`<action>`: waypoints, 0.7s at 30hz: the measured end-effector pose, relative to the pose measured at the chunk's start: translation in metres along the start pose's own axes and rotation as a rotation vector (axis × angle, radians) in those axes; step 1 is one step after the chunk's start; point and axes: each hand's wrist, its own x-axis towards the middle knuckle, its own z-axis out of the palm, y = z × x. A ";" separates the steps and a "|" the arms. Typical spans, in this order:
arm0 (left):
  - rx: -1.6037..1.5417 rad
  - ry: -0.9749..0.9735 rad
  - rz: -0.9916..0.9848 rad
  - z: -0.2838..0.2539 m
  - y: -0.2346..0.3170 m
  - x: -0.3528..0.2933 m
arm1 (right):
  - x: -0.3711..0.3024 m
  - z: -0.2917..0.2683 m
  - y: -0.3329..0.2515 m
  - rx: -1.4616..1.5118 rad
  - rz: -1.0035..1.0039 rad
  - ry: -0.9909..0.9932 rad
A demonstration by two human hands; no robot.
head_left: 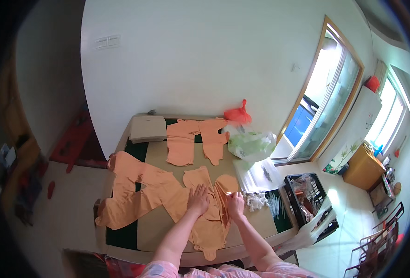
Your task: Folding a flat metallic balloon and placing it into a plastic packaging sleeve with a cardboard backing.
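A flat, creased orange sheet with rounded lobes, like an uninflated foil balloon (pixel 209 234), lies on the table in front of me. My left hand (pixel 198 201) rests on it, palm down with the fingers stretched out. At its right side, my right hand (pixel 235 205) has its fingers closed by a raised fold. A small pale spot shows at those fingertips; what they grip is too small to make out. Another orange sheet (pixel 135 192) spreads to the left, partly touching the first. A further orange sheet (pixel 182 143) lies flat at the table's far side.
Right of my hands are white crumpled bits (pixel 257 202), thin clear sticks (pixel 274 206) and a stack of clear plastic bags (pixel 253 178). Behind stand a green-white bag (pixel 251 144), a red bag (pixel 239 114) and a beige stack (pixel 148 129). A black crate (pixel 291 194) adjoins the table's right edge.
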 end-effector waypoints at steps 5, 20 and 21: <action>0.086 -0.048 -0.032 0.001 -0.010 -0.004 | -0.025 -0.053 -0.087 0.495 -0.629 -0.220; -0.020 0.252 0.061 0.001 -0.009 -0.007 | -0.007 0.004 -0.033 0.174 -0.352 -0.272; -0.055 0.229 0.073 0.002 -0.009 -0.007 | -0.007 0.003 -0.033 0.268 -0.320 -0.266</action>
